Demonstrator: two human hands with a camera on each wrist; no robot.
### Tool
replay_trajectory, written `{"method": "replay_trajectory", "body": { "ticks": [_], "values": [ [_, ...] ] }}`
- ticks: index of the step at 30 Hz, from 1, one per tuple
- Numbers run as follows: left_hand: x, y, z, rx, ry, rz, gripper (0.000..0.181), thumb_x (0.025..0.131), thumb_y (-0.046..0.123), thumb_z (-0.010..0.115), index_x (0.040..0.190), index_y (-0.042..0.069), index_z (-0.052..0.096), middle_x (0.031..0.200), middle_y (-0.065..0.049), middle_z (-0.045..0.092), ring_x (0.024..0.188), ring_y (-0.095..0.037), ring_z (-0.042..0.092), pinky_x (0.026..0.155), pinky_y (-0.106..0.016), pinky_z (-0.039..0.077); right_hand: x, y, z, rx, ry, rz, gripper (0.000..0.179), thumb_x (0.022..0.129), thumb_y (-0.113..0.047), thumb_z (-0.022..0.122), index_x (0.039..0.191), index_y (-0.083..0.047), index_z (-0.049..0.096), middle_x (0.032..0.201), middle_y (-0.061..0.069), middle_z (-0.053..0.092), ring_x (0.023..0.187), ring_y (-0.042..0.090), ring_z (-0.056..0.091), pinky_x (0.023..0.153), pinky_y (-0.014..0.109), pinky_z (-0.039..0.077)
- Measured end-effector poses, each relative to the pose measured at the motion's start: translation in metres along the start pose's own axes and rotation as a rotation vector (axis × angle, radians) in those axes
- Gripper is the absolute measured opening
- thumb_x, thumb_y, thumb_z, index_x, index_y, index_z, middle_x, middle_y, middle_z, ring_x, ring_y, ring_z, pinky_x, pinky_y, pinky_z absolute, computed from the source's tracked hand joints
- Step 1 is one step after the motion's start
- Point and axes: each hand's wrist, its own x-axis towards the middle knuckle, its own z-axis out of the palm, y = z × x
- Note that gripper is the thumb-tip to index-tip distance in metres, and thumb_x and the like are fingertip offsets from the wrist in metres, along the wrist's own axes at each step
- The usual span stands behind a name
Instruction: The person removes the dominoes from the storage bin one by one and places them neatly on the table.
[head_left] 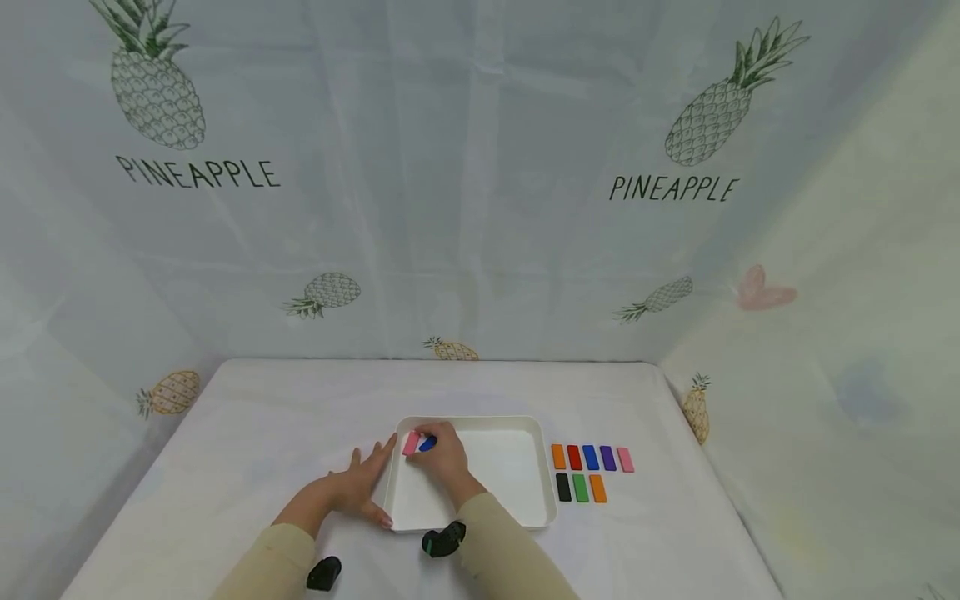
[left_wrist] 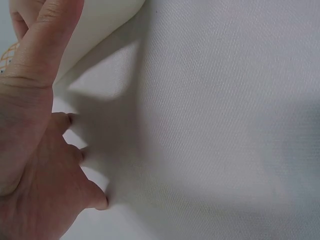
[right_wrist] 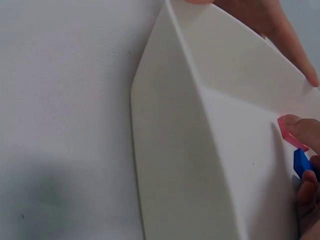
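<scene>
A white tray [head_left: 498, 523] lies on the table, with a pink block [head_left: 411, 442] and a blue block [head_left: 428, 443] at its far left corner. My right hand [head_left: 447, 458] reaches into the tray and holds the blue block in curled fingers. In the right wrist view, the thumb touches the pink block [right_wrist: 287, 131] while the other fingers are at the blue block [right_wrist: 301, 162]. My left hand [head_left: 356, 483], fingers spread, rests at the tray's left side, with thumb and fingertips touching the rim.
Right of the tray, several flat coloured blocks lie in two rows. The back row includes a red block [head_left: 574, 457] and a purple block [head_left: 607, 458]; the front row has a black block [head_left: 563, 487], a green block [head_left: 581, 487] and an orange block [head_left: 597, 488].
</scene>
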Motion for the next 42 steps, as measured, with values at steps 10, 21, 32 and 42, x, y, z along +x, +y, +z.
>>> {"method": "replay_trajectory", "body": {
  "ticks": [10, 21, 32, 42],
  "values": [
    [0.003, -0.003, 0.002, 0.012, -0.004, 0.008, 0.140, 0.057, 0.052, 0.090, 0.157, 0.014, -0.001, 0.156, -0.033, 0.010, 0.135, -0.064, 0.001, 0.086, -0.088, 0.007, -0.001, 0.001, 0.006, -0.099, 0.052, 0.012, 0.044, 0.071, -0.025, 0.089, 0.110, -0.014, 0.073, 0.108, 0.001, 0.058, 0.103, 0.019, 0.059, 0.092, 0.035, 0.051],
    [0.004, -0.005, 0.000, 0.032, -0.031, -0.008, 0.140, 0.057, 0.054, 0.089, 0.157, 0.014, -0.001, 0.156, -0.033, 0.009, 0.135, -0.064, 0.002, 0.085, -0.089, 0.008, -0.004, 0.002, 0.006, -0.073, 0.057, -0.004, 0.040, 0.069, -0.021, 0.090, 0.103, -0.012, 0.072, 0.102, -0.001, 0.058, 0.098, 0.017, 0.059, 0.093, 0.034, 0.050],
    [0.002, -0.002, -0.001, 0.026, -0.029, -0.003, 0.139, 0.058, 0.054, 0.088, 0.156, 0.013, -0.001, 0.155, -0.034, 0.009, 0.134, -0.065, 0.002, 0.084, -0.088, 0.008, -0.002, 0.012, -0.003, 0.147, -0.021, 0.005, 0.039, 0.070, -0.012, 0.088, 0.104, -0.013, 0.068, 0.113, 0.001, 0.060, 0.110, 0.022, 0.057, 0.098, 0.041, 0.047],
    [0.000, 0.001, -0.003, 0.015, -0.029, -0.003, 0.139, 0.059, 0.052, 0.089, 0.156, 0.012, -0.001, 0.155, -0.034, 0.009, 0.134, -0.065, 0.002, 0.085, -0.088, 0.007, -0.006, 0.014, -0.013, 0.338, -0.103, 0.050, 0.039, 0.073, -0.009, 0.086, 0.108, -0.009, 0.068, 0.090, -0.002, 0.062, 0.074, 0.010, 0.055, 0.066, 0.025, 0.050]
  ]
}}
